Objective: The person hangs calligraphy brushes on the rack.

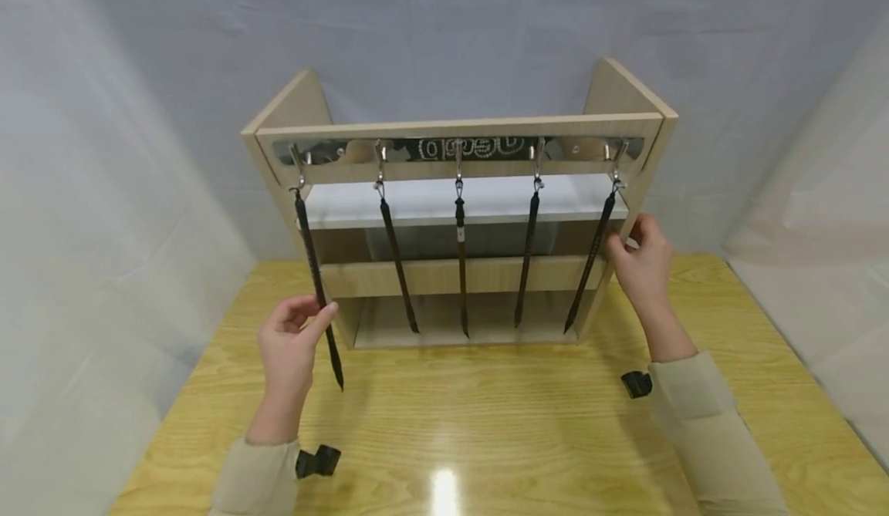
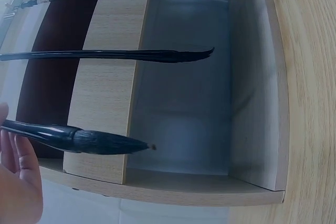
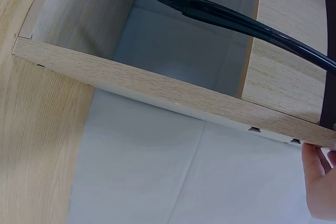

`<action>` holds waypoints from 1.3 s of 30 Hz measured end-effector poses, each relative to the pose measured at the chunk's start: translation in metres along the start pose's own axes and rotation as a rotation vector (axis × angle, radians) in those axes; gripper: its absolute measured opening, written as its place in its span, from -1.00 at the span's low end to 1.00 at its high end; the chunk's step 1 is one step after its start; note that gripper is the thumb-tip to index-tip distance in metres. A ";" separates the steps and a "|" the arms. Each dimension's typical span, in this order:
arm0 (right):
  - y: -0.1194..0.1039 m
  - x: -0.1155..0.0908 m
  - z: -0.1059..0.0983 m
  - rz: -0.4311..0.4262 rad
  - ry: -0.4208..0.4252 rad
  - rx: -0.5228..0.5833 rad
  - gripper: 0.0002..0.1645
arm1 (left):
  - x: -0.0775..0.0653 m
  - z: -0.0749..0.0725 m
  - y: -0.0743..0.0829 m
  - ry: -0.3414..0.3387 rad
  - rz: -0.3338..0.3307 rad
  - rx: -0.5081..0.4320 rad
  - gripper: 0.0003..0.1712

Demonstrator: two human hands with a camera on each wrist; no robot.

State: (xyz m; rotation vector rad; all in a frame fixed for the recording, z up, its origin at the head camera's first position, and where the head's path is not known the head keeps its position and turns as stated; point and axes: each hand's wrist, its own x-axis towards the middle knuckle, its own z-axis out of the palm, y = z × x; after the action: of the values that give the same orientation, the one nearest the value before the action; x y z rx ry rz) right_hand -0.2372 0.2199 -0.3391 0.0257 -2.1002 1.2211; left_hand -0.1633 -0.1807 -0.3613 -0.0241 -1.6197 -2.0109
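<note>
My left hand (image 1: 290,344) pinches the dark handle of the leftmost calligraphy brush (image 1: 314,258) between thumb and fingers. Its top end is at the leftmost hook (image 1: 297,163); whether its loop sits on that hook is hard to tell. The dark bristle tip (image 2: 110,142) points down, free of the hand. With thumb and fingers, my right hand (image 1: 642,263) grips the right side panel of the wooden shelf (image 1: 451,277). Beside it hangs the rightmost calligraphy brush (image 1: 592,261), untouched and slanting down to the left.
Between the outer brushes, a left brush (image 1: 397,265), a middle brush (image 1: 461,269) and a right brush (image 1: 527,261) hang from a shiny metal hook rail (image 1: 430,150). The shelf stands on a wood-grain table (image 1: 444,416), backed by a pale cloth (image 1: 451,38).
</note>
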 end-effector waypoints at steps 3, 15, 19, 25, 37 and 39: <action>0.000 0.000 0.000 0.000 -0.001 -0.005 -0.74 | -0.001 0.000 0.000 -0.004 0.016 -0.026 -0.73; 0.000 -0.001 0.001 -0.010 0.006 0.002 -0.74 | -0.006 -0.004 0.008 -0.044 0.052 -0.106 -0.68; -0.002 0.000 0.000 -0.004 0.009 0.001 -0.74 | -0.006 -0.005 0.011 -0.056 0.044 -0.078 -0.71; -0.002 0.000 -0.001 0.000 -0.001 -0.003 -0.74 | -0.006 -0.007 0.012 -0.050 0.032 -0.028 -0.73; -0.001 0.000 -0.001 -0.006 0.002 -0.001 -0.75 | 0.004 -0.006 -0.010 -0.019 -0.008 0.214 -0.84; 0.000 0.000 -0.001 -0.001 -0.002 0.001 -0.75 | 0.008 -0.005 -0.015 -0.013 0.006 0.264 -0.85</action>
State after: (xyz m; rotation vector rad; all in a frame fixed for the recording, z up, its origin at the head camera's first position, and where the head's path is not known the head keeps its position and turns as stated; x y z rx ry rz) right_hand -0.2363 0.2202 -0.3386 0.0283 -2.1017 1.2220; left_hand -0.1754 -0.1863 -0.3735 0.0557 -1.8775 -1.7801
